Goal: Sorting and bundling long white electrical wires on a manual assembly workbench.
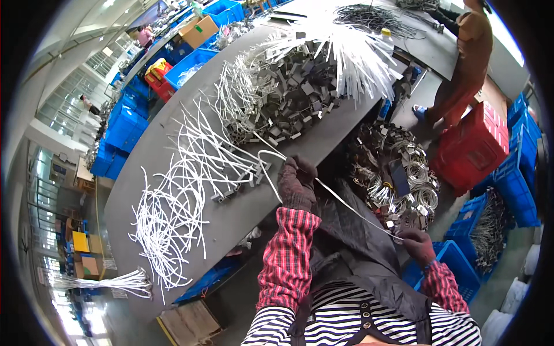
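A white cable [352,206] stretches between my two gloved hands, over my lap. My left hand [297,177], in a dark glove, is closed around it at the table's near edge. Further right and lower, my right hand [416,245] pinches the cable's other end. Beyond my left hand, a loop of white cable lies on the grey table [231,256]. Left of that hand spreads a tangle of white cables [193,155], some ending in small grey blocks. Behind it is a heap of dark grey box-shaped pieces [300,86] with cables.
White strips [360,55] fan out at the table's far end. Right of the table sits a pile of coiled cables and connectors [398,179]. Beside it stand a red crate [473,147] and blue crates [516,173]. Another person [470,57] stands at the far right.
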Motion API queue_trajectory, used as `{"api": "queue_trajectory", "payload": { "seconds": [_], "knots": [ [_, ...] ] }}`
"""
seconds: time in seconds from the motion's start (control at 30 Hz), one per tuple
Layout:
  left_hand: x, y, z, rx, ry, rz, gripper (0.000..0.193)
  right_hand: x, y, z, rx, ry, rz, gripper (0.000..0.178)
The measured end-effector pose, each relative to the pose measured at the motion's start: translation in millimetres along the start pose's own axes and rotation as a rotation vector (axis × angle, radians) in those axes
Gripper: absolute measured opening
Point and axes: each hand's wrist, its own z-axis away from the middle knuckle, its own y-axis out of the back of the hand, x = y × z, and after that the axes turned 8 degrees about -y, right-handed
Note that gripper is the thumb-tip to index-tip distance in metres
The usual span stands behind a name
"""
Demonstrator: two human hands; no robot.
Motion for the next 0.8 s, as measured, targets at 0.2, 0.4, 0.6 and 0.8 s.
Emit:
{"api": "queue_trajectory", "payload": {
  "seconds": [0.2, 0.4, 0.6, 0.8],
  "knots": [
    [23, -6, -13, -0.168, -0.2, 0.101, 0.02, 68, 78, 25, 0.125, -0.138, 0.148, 0.02],
    [39, -7, -11, -0.12, -0.258, -0.078, 0.023, 80, 79, 25, 0.157, -0.052, 0.074, 0.015],
    [29, -2, 4, -0.188, -0.149, -0.049, 0.019, 86, 69, 26, 0.163, -0.093, 0.027, 0.014],
    [44, 25, 5, -0.235, -0.208, -0.019, 0.022, 60, 49, 13, 0.103, -0.029, 0.067, 0.019]
  ]
}}
